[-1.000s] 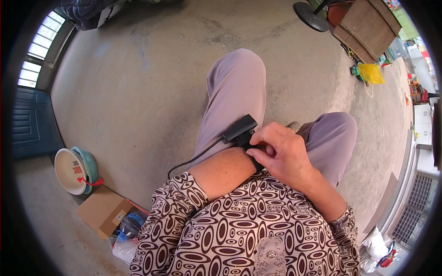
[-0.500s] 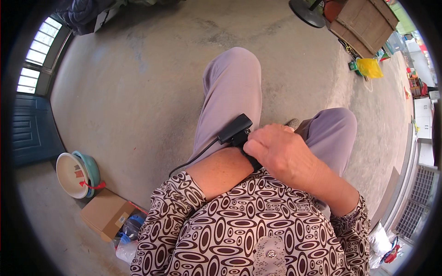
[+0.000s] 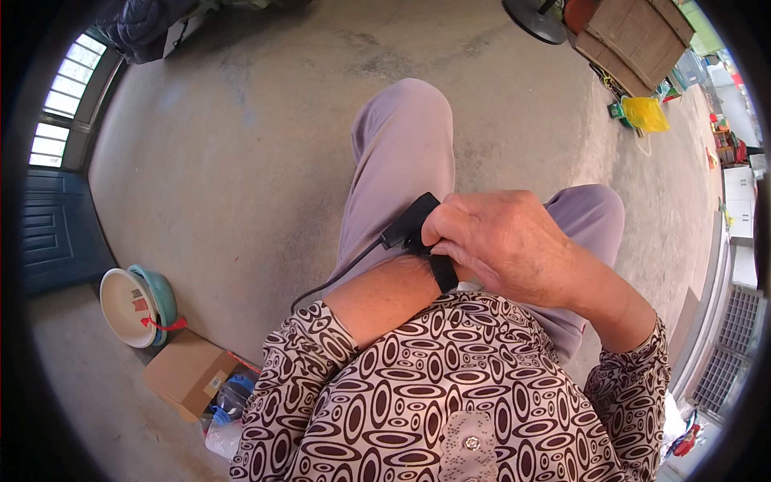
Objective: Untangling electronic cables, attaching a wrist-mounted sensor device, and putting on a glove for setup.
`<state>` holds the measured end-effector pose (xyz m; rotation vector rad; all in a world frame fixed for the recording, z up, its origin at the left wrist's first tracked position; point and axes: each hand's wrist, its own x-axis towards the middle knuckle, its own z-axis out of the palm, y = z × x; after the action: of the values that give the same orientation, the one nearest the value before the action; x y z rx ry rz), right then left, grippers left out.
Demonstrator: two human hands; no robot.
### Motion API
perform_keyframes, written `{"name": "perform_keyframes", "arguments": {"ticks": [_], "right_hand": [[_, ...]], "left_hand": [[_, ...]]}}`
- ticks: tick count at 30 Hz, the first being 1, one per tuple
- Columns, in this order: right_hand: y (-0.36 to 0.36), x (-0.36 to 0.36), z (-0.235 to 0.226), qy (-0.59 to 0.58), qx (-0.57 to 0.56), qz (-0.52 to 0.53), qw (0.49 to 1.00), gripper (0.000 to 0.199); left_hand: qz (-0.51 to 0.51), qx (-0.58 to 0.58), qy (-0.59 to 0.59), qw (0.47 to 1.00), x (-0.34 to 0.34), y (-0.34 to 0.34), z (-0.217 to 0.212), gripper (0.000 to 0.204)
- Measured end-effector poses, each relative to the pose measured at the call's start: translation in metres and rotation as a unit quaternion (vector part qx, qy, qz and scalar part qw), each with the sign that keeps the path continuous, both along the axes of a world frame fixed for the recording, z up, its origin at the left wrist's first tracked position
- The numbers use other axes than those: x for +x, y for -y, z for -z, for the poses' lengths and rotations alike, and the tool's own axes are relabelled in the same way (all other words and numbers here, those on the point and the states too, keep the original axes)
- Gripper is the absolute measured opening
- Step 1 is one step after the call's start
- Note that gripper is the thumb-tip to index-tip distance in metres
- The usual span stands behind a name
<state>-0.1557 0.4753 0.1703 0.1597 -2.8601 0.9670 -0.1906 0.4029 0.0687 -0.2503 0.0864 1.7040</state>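
Note:
A black box-shaped device [image 3: 411,222] sits on my left wrist, with a thin black cable running from it along the forearm. A black wrist strap [image 3: 443,274] goes round the wrist beneath it. My right hand [image 3: 510,241] is closed at the device's right end, thumb and fingers pinched where the strap meets it. The exact fold of the strap inside the pinch is hidden. Behind the right hand, my left hand is covered, and its fingers do not show. Both arms are in patterned sleeves above my lap.
Purple-grey trousers [image 3: 405,145] cover my knees. On the left stand basins [image 3: 124,309] and a cardboard box [image 3: 189,373] beside plastic bags. A wooden chest [image 3: 634,40], a yellow bag [image 3: 645,114] and a round black stand base [image 3: 534,22] are at the far right.
My right hand has lifted slightly and shifted right, its elbow swinging outward. More of the strap shows below its fingers. The device has tilted up a little.

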Motion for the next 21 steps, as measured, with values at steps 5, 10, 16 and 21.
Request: {"name": "perform_keyframes", "arguments": {"ticks": [5,10,16,21], "right_hand": [[0.002,-0.007,-0.028,-0.005,0.038,-0.003,0.999,0.02],[0.012,0.003,-0.041,-0.063,0.071,-0.028,0.995,0.015],[0.005,0.034,-0.029,-0.087,0.092,-0.034,0.991,0.02],[0.013,0.047,-0.008,-0.154,0.134,-0.024,0.979,0.025]], "left_hand": [[-0.004,-0.006,0.073,0.997,0.0,0.004,-0.005,0.031],[-0.007,-0.011,0.147,0.989,0.002,0.001,-0.011,0.032],[-0.01,-0.017,0.234,0.972,0.006,0.001,-0.017,0.032],[0.279,-0.005,-0.482,0.83,-0.026,-0.068,0.007,0.029]]}}
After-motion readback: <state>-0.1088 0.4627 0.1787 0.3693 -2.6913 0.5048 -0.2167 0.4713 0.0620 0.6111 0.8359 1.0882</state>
